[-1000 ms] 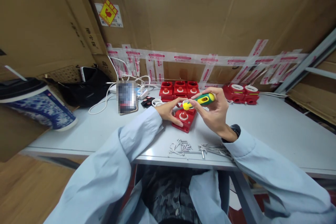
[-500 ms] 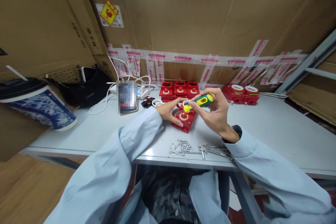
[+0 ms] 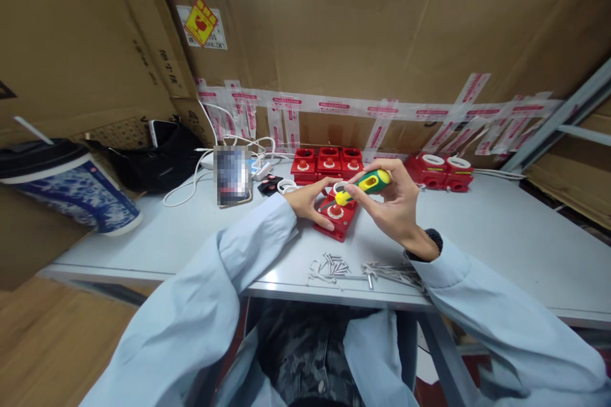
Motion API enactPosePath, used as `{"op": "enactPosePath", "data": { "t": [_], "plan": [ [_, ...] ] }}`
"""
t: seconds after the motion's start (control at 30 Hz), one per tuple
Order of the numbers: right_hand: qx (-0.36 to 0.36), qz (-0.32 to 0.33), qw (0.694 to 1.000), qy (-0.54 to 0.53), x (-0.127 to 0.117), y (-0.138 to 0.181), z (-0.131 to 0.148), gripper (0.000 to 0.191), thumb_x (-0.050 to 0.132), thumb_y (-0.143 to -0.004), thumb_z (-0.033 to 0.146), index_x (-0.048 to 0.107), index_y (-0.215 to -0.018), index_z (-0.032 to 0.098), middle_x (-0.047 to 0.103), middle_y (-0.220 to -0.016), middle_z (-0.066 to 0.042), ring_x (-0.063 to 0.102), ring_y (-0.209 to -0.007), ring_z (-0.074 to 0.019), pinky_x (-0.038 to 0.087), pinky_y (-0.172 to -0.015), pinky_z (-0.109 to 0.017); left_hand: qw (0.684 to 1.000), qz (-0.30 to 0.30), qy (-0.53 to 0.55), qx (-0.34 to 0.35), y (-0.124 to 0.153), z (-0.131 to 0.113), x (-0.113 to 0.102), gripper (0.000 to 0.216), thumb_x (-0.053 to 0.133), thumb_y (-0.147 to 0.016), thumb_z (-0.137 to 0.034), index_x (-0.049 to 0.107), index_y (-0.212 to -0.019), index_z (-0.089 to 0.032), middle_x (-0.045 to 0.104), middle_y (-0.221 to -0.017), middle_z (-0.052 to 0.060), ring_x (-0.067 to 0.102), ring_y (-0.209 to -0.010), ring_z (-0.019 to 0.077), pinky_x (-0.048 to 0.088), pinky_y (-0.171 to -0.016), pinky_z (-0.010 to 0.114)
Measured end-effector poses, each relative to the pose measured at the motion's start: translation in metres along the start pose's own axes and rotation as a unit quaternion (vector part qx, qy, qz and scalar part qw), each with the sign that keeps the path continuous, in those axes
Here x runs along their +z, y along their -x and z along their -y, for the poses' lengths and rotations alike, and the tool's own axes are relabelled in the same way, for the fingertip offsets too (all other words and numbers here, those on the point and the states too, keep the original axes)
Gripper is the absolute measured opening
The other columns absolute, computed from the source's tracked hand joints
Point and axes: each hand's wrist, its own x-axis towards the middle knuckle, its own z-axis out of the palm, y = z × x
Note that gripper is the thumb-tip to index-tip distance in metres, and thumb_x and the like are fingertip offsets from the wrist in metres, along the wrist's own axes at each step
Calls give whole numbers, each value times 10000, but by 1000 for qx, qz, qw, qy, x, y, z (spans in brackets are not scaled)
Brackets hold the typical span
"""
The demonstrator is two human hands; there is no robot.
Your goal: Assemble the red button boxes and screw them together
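Observation:
A red box-shaped device (image 3: 341,224) with a round button in a white ring lies on the table in front of me. My left hand (image 3: 308,201) grips it along its left side, thumb near the front. In my right hand (image 3: 395,210) is a screwdriver (image 3: 371,184) with a green and yellow handle, tilted so that its shaft points down and left. The tip meets the device near its left edge, close to my left fingers; the exact contact is hard to make out. Loose screws (image 3: 335,264) lie in a small pile between the device and the table's front edge.
Several similar red devices (image 3: 328,165) stand at the back, and more (image 3: 442,172) at the back right. White rings (image 3: 286,186), a phone (image 3: 232,175) and cables are left of centre. Thin metal rods (image 3: 391,272) lie near the front edge. A large cup (image 3: 95,194) stands far left.
Both hands stay at the device with the screwdriver held in nearly the same pose. The whole view has shifted very slightly.

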Motion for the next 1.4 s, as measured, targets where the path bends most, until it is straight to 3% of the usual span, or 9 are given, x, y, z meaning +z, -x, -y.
{"op": "enactPosePath", "data": {
  "t": [0.27,0.43,0.57,0.77,0.87,1.0,1.17,1.3,1.4],
  "plan": [
    [-10,54,998,36,2,-13,4,331,753,-729,313,569,-995,243,624,-844,9,629,-710,-144,556,-620,-290,999,-10,0,43,-3,5,2,1035,853,-527,-415,336,-1396,-193,419,-1444,138,408,-1335,305,326,-1113,431],
    [-30,129,989,69,7,-32,16,306,729,-746,347,570,-974,220,616,-920,-1,584,-711,-118,517,-616,-244,1000,4,-3,21,-4,2,1,957,844,-529,-443,433,-1341,-147,528,-1355,151,457,-1296,330,337,-1107,437],
    [-35,171,978,113,14,-44,21,277,689,-775,372,560,-944,194,591,-828,15,522,-652,-101,456,-609,-231,1000,12,-10,0,-4,2,1,878,847,-508,-472,527,-1259,-148,623,-1242,126,440,-1306,353,332,-1110,449],
    [-18,159,961,226,30,-57,18,256,616,-809,384,558,-950,178,476,-622,63,375,-523,-87,333,-557,-234,999,-5,5,47,-5,2,2,976,854,-514,-447,443,-1350,-158,558,-1332,136,425,-1319,345,361,-1094,443],
    [-14,193,950,245,32,-60,25,232,522,-837,292,548,-1032,168,514,-678,39,389,-545,-101,321,-575,-246,999,6,11,30,-4,3,2,918,848,-529,-438,478,-1323,-162,598,-1285,118,507,-1250,328,412,-1054,416],
    [-3,260,948,183,27,-63,31,276,430,-845,189,526,-1102,163,567,-763,17,442,-575,-98,335,-583,-231,1000,5,0,27,-4,4,2,877,840,-546,-427,493,-1304,-155,609,-1266,119,519,-1236,331,421,-1043,416],
    [-32,183,940,286,32,-61,24,231,486,-878,369,585,-956,176,527,-643,36,391,-521,-91,296,-559,-232,999,-2,3,44,-7,3,4,887,847,-528,-416,488,-1298,-157,614,-1246,128,457,-1290,350,412,-1043,450],
    [-18,187,914,361,35,-61,24,266,462,-871,364,548,-1065,204,562,-654,30,405,-501,-109,285,-548,-241,999,-16,9,51,-1,-8,-4,750,845,-529,-419,567,-1182,-174,666,-1115,106,527,-1208,344,443,-997,456],
    [-13,200,906,374,32,-64,26,252,455,-866,333,524,-1070,202,596,-684,12,442,-516,-125,295,-547,-245,991,-106,9,79,8,-26,-16,626,824,-571,-433,585,-1094,-184,650,-1096,97,552,-1159,316,462,-953,421]
  ]
}}
